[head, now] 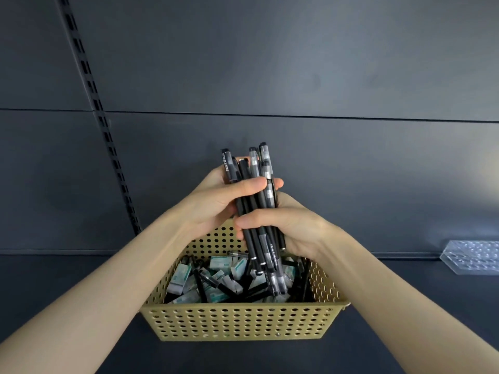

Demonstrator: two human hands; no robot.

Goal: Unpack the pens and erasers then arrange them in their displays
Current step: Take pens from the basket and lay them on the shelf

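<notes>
A bundle of several black pens (253, 206) stands nearly upright above a tan perforated basket (243, 319). My left hand (216, 198) grips the upper part of the bundle, thumb across the front. My right hand (291, 228) grips the same bundle lower down. The pens' lower ends reach into the basket. Inside lie several erasers in green-and-white sleeves (181, 276) and more loose black pens (199, 282).
The basket sits on a dark shelf (81, 279) against a dark back panel. A clear plastic display stand with rows of holes (472, 256) rests on the shelf at the far right. A slotted upright rail (108, 139) runs down the panel on the left.
</notes>
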